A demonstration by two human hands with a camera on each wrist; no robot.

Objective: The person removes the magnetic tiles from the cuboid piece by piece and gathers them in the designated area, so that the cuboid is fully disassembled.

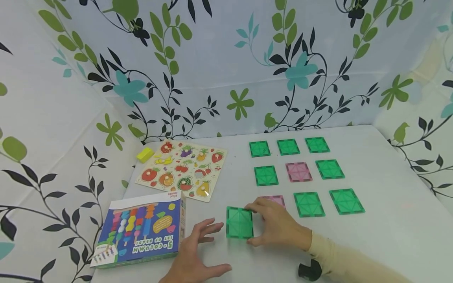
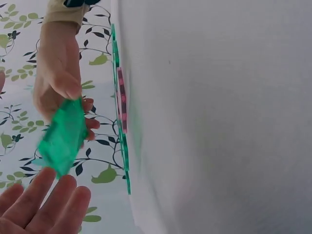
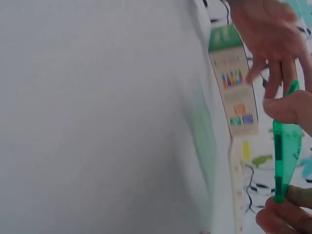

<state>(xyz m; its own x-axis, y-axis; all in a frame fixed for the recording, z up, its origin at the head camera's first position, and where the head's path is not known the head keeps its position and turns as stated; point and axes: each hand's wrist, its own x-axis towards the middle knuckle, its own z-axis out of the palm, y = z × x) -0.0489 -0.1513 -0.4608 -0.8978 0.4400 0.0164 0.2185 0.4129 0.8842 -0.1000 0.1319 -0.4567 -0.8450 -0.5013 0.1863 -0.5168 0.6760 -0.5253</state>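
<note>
My right hand [image 1: 279,224] holds a green square tile [image 1: 240,223] by its right edge, thumb at the near corner and fingers at the far one. In the right wrist view the tile [image 3: 287,146] stands off the tabletop, casting a green tint on the cloth. Just left of it, my left hand [image 1: 196,251] is spread with thumb and fingers apart, gripping nothing. Its fingertips [image 2: 68,185] come close to the tile's lower end in the left wrist view. Behind the right hand, a pink tile [image 1: 274,199] is partly hidden.
Several green tiles [image 1: 309,204] lie spaced in rows at the right, with a pink tile [image 1: 299,172] in the middle. At the left are a bead-set box [image 1: 141,228], a fruit puzzle board [image 1: 182,169] and a yellow block [image 1: 145,155]. A black object [image 1: 310,271] sits by the right sleeve.
</note>
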